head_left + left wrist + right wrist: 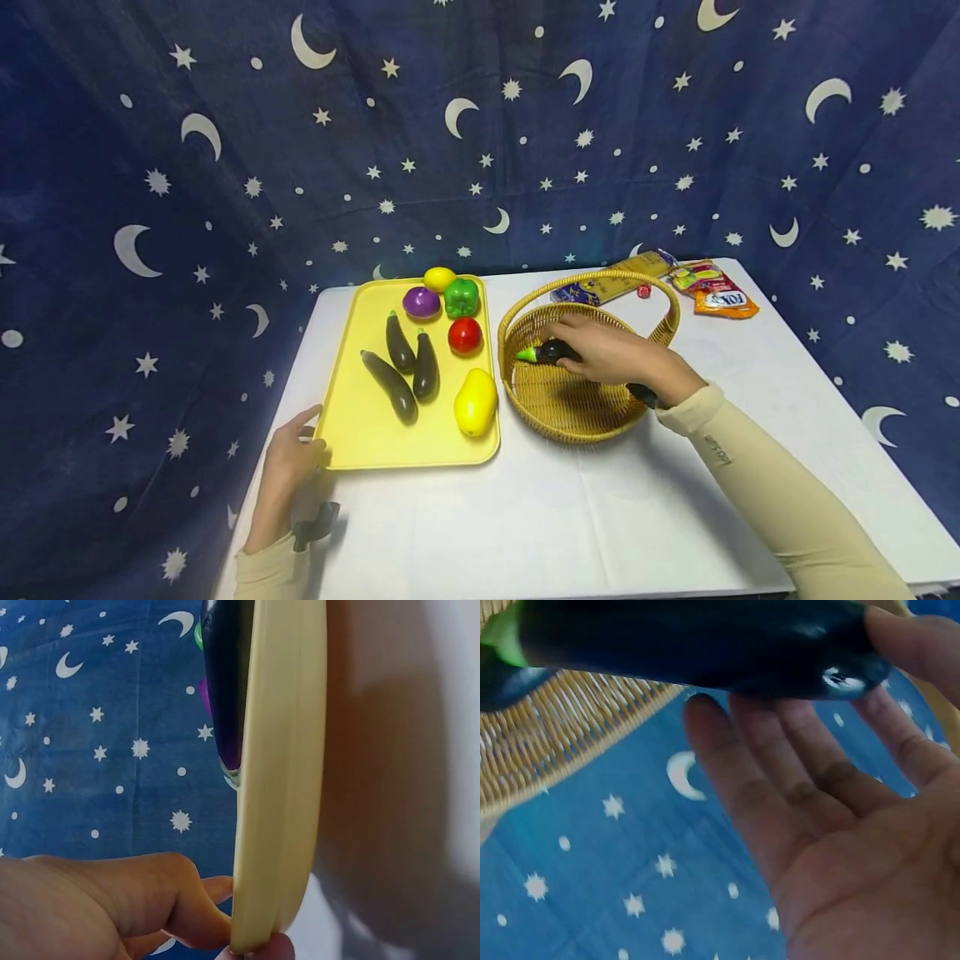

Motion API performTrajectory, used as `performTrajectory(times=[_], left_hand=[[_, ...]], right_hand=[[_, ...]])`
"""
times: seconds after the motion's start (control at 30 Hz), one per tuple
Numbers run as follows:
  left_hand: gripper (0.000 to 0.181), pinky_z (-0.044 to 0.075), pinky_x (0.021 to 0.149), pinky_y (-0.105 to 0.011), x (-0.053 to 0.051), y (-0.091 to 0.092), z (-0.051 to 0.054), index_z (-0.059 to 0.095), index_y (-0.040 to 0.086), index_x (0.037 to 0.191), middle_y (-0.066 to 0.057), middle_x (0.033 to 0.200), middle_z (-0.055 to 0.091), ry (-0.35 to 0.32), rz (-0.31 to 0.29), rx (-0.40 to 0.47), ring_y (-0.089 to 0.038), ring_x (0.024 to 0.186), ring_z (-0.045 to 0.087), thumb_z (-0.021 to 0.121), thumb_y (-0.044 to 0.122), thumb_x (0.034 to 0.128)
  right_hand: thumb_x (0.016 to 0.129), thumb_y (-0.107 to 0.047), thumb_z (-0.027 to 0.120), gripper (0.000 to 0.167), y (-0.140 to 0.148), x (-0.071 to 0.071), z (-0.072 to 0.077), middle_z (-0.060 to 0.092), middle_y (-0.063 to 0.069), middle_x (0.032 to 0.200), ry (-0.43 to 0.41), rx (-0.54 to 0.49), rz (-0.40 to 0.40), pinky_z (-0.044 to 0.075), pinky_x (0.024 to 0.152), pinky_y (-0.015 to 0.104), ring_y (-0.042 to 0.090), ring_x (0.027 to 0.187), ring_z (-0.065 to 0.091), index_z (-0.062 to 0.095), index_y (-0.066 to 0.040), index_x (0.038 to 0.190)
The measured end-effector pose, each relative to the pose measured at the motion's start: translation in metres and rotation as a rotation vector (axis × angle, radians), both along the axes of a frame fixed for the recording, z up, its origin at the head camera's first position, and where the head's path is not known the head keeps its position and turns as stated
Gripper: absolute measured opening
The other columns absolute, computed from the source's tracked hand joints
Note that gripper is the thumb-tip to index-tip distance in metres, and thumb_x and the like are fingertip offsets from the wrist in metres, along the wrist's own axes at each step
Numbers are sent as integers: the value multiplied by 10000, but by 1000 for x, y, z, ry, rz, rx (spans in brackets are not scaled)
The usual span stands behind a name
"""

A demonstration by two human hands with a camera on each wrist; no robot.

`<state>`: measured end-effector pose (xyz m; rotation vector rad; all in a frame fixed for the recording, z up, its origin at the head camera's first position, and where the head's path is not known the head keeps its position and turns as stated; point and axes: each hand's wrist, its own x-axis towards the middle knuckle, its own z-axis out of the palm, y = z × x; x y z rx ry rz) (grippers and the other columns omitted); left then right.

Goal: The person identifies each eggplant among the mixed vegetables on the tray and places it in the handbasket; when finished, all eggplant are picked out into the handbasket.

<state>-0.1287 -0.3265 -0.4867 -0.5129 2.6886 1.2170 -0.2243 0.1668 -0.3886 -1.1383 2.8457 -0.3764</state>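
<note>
Over the wicker basket (573,429), my right hand (611,352) holds a dark eggplant (553,351) whose green end points left. The right wrist view shows this eggplant (705,645) between the thumb and fingertips of the hand (840,795); part of another dark one (510,686) lies at the basket's wicker side (577,720). My left hand (292,454) pinches the near left corner of the yellow tray (405,458). In the left wrist view, the hand (142,900) has thumb and fingers on the tray's edge (277,787).
On the tray lie several eggplants (425,367), a yellow mango (476,402), a red tomato (465,336), a green pepper (461,297), a purple item (422,302) and a lemon (439,279). Behind the basket are a long packet (626,279), a small red item (643,291) and colourful bags (723,300).
</note>
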Motion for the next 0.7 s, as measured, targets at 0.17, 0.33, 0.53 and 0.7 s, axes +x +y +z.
performTrajectory(times=[0.17,0.33,0.53,0.7], left_hand=[[819,574,607,-301,-1,-1,2,424,15,1607,-420,1403,574,5,8,-12,-385,981,717,554,-30,799],[829,583,609,-311,-3,-1,3,425,19,1608,-424,1409,564,2,19,9,-353,948,718,557,-32,791],[836,595,616,-317,-5,-2,-1,431,23,1605,-423,1402,574,8,16,-6,-389,975,734,572,-20,782],[829,592,619,-319,-4,-3,-6,438,44,1601,-414,1403,582,-5,25,-12,-431,996,733,583,-5,787]], right_hand=[[982,-176,740,356,-19,-17,-18,629,102,1160,-39,113,24,566,923,427,224,1015,596,613,-96,1306],[975,-175,748,266,-34,-30,-30,573,70,1016,-49,152,70,535,867,413,208,918,539,605,-112,1190],[985,-175,738,217,-49,-42,-43,617,86,1001,-29,205,71,562,880,429,241,928,600,639,-108,1167],[988,-119,719,233,-55,-46,-55,653,141,1064,-25,295,90,586,930,476,306,989,645,655,-84,1209]])
